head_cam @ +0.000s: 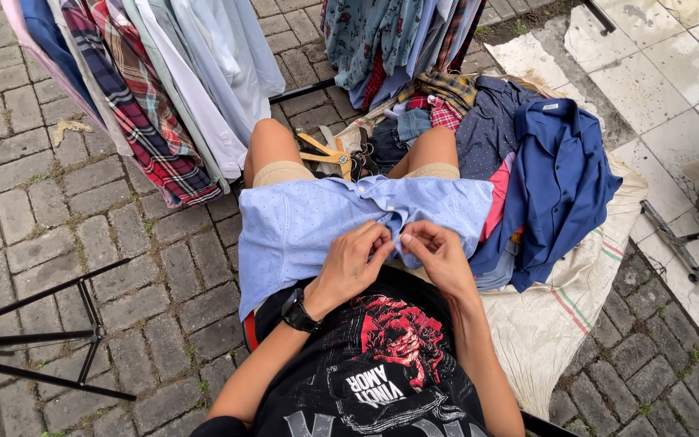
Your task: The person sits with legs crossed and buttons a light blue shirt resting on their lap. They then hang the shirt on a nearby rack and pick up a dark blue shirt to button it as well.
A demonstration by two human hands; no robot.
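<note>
Both my left hand (352,263) and right hand (438,255) are pinched shut on the placket of the light blue shirt (301,222) spread across my lap, soft, light, floppy cloth, so best gripped at the stiffer button edge, fingertips close together.

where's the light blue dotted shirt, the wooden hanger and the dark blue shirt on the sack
light blue dotted cotton shirt (301,235), head view, on its left panel across the lap
pale wooden clothes hanger (327,154), head view, on its arm
dark blue collared shirt (560,174), head view, on its chest
</note>
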